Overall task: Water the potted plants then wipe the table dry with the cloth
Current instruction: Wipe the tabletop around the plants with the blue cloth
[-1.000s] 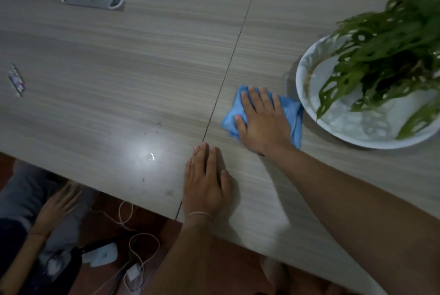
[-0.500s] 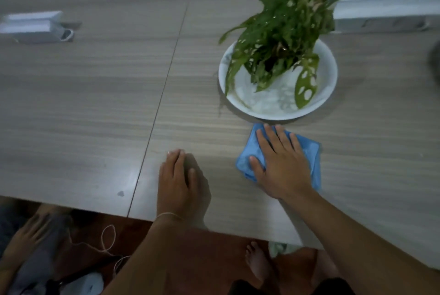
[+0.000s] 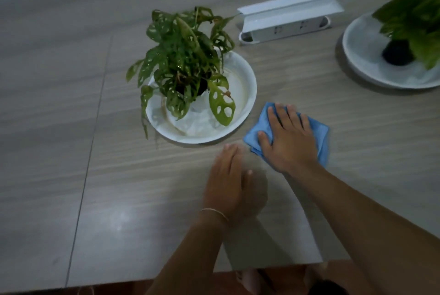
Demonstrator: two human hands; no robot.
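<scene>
Head view: right hand flat, pressing blue cloth on bench beside plant saucer; left hand, somewhat blurred, apparently flat near front edge, holding nothing.

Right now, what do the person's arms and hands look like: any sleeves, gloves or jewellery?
Both forearms are bare as far as the picture shows, with no sleeves in view. The hands are bare too: no gloves and no rings that I can make out. The left hand has a thin, light-coloured band around its wrist. The right hand and its wrist carry nothing visible.
</scene>
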